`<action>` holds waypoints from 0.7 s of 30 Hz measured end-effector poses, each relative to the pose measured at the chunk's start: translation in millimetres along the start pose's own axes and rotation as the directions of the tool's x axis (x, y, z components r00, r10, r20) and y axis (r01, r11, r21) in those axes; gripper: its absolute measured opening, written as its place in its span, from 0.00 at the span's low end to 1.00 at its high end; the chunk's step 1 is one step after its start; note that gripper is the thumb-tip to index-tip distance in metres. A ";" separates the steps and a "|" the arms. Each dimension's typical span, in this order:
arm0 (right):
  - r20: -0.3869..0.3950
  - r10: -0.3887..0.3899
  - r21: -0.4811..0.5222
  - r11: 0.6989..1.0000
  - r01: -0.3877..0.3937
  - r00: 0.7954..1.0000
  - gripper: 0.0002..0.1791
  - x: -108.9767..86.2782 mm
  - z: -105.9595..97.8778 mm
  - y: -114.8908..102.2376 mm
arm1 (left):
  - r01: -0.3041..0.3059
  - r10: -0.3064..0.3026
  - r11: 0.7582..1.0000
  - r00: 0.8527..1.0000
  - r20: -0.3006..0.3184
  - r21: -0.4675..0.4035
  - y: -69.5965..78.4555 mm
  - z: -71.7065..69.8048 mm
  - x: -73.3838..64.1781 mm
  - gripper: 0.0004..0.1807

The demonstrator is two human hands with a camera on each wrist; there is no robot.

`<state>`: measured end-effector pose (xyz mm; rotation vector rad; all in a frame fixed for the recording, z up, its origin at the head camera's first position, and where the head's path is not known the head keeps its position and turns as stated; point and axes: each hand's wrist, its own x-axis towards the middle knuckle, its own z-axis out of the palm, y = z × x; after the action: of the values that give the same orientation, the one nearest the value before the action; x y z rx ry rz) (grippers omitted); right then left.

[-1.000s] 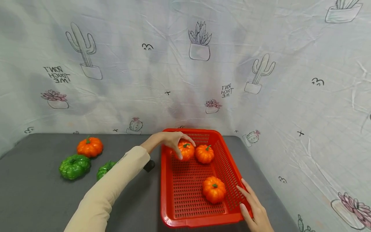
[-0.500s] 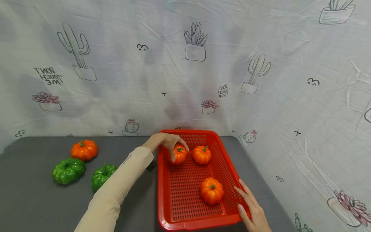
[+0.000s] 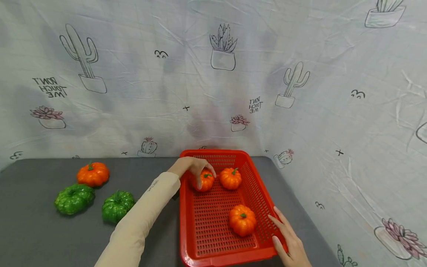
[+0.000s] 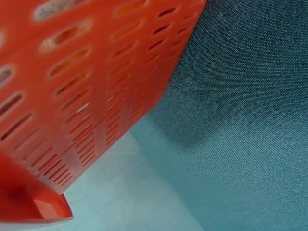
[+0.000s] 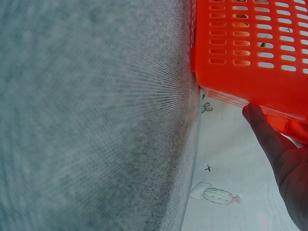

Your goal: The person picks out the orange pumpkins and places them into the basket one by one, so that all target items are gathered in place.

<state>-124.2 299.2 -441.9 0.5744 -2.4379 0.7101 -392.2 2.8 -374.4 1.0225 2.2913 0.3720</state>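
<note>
My left hand (image 3: pixel 200 167) reaches over the far left part of a red plastic basket (image 3: pixel 186 230) and holds a small orange pumpkin (image 3: pixel 206 181) between thumb and fingers. Beside it in the basket is a second orange pumpkin (image 3: pixel 230 178); a third orange pumpkin (image 3: pixel 242 220) sits nearer the front. At the basket's near right corner, my right hand (image 3: pixel 291 241) grips the rim. The right wrist view has one finger (image 5: pixel 264 132) against the rim's outer side. In the left wrist view only the slotted basket wall (image 4: pixel 110 91) and the tabletop appear, not the hand.
On the grey table (image 3: pixel 33 237), left of the basket, stand another orange pumpkin (image 3: pixel 93 174) and two green pumpkins, one at the left (image 3: pixel 74 199) and one by my sleeve (image 3: pixel 117 206). Cactus-printed cloth (image 3: pixel 166 92) hangs behind and to the right.
My left hand has brought its pumpkin lower and slightly left, away from the neighbouring pumpkin. The head view has shifted a little. My right hand stays at the basket corner.
</note>
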 end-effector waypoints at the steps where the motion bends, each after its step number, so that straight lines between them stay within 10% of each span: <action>1: 0.010 0.005 -0.002 1.000 -0.005 1.000 0.29 -0.1 -0.1 0.5 | 0.005 -0.005 1.000 1.000 0.000 0.009 -0.5 0.0 1.1 0.33; 21: -0.048 -0.037 0.036 0.999 0.039 0.998 0.28 1.4 2.4 0.0 | 0.028 -0.028 1.000 0.999 0.044 -0.013 2.2 -4.4 -0.7 0.41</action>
<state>-126.2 297.5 -442.8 0.6103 -2.3687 0.7459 -393.3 3.6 -369.6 0.9814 2.2585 0.3493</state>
